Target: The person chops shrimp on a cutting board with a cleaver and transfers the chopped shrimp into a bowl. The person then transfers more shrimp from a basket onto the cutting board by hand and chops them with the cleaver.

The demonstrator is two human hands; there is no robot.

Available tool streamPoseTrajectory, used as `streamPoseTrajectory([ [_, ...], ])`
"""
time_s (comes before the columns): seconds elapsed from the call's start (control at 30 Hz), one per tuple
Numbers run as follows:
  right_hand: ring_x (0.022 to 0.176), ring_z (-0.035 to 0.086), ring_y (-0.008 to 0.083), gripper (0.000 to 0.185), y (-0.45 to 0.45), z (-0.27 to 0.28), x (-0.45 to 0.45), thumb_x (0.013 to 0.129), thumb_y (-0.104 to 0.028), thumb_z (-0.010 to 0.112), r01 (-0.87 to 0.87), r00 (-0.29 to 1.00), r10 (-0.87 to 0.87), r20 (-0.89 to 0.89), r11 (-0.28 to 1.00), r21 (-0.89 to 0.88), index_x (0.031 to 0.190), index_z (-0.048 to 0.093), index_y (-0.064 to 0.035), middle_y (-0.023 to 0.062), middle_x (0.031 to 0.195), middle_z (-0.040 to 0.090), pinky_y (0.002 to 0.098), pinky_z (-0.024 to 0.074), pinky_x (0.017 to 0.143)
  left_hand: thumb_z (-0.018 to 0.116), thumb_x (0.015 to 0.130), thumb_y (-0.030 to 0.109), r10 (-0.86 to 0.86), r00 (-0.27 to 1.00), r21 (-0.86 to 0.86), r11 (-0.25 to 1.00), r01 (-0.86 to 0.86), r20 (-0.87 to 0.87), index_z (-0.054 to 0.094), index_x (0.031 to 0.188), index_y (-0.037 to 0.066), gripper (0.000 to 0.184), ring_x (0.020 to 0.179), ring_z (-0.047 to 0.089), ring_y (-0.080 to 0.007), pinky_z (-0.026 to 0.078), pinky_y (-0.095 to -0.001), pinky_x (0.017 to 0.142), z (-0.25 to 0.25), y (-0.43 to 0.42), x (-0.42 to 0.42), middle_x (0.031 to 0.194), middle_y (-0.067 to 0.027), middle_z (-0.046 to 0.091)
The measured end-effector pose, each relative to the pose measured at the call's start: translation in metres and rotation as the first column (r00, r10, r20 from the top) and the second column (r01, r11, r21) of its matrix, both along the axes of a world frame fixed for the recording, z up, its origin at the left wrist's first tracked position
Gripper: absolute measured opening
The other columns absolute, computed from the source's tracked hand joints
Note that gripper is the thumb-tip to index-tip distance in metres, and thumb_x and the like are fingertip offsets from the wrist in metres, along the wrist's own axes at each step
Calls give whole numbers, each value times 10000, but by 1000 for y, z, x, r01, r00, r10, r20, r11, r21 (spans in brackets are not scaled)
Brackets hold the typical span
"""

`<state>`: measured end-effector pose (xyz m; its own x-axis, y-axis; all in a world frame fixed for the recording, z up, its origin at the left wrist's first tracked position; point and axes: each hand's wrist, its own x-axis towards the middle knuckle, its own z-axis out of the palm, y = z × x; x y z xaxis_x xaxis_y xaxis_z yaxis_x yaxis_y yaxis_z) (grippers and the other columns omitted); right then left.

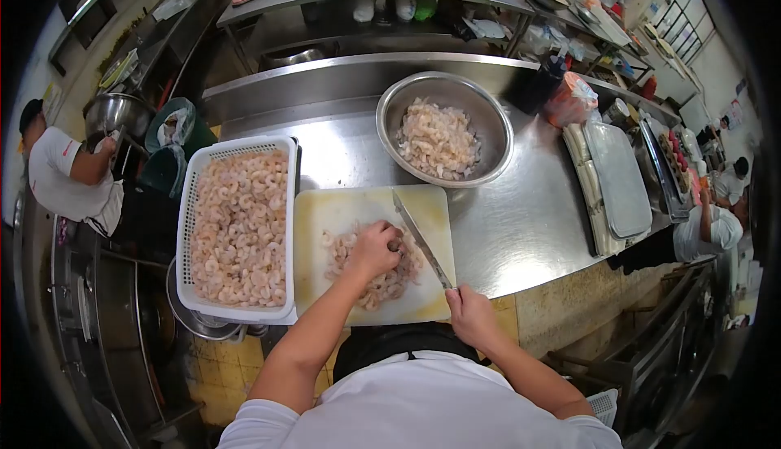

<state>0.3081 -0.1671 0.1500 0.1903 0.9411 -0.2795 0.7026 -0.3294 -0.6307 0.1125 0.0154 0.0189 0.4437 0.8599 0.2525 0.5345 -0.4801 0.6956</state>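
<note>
A yellowed white cutting board (325,205) lies on the steel table's front part, with a loose pile of peeled shrimp (390,290) on it. My left hand (376,250) rests on the pile, fingers curled in around some shrimp; what is under the palm is hidden. A long knife (425,241) slants over the board's right side, its tip pointing away from me. My right hand (470,315) grips its handle just past the board's edge. Left of the board, a white perforated basket (185,237) is full of shrimp. Behind it stands a steel bowl (389,115) containing more pale shrimp pieces.
The steel table (521,229) has a raised back edge. A dark bottle (549,83), a red-and-white bag (571,101) and a grey lid (618,176) stand or lie at its right. Green bins (167,164) are at the left. Co-workers are at both sides.
</note>
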Motion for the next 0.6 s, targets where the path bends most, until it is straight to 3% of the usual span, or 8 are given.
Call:
streamPoseTrajectory([
  [0.2,809,649,579,456,0,-2,5,1119,-358,504,-32,998,36,43,996,-79,961,616,54,355,839,676,651,496,732,804,765,184,18,1000,34,999,-17,-19,712,854,63,176,924,692,-363,583,-465,815,-1,6,3,945,-127,694],
  [0.37,807,650,584,470,21,-57,2,1120,-366,497,-64,996,66,54,997,-34,950,614,56,366,832,670,664,494,736,792,765,162,-19,1000,80,997,19,-4,620,768,46,208,898,683,-370,561,-485,778,-9,11,1,876,-138,690],
  [0.47,805,647,588,472,35,-57,1,1119,-368,502,-43,998,44,43,999,-33,953,612,60,370,830,666,664,492,736,788,768,153,104,994,-142,984,-108,-31,697,846,46,161,882,688,-383,563,-497,791,2,8,2,871,-147,710],
  [0.57,817,646,594,483,26,-37,6,1120,-375,496,-28,1000,28,3,999,24,952,613,62,376,837,665,664,491,738,778,784,151,183,983,-263,948,-181,-16,769,972,60,209,888,704,-385,574,-490,821,24,6,0,924,-158,742],
  [0.6,822,645,597,486,21,-29,6,1122,-378,493,-16,1000,17,16,1000,-14,951,615,61,378,842,665,662,490,739,768,797,148,172,985,-224,960,-170,-12,775,986,60,209,868,714,-368,581,-474,809,18,5,-3,907,-152,747],
])
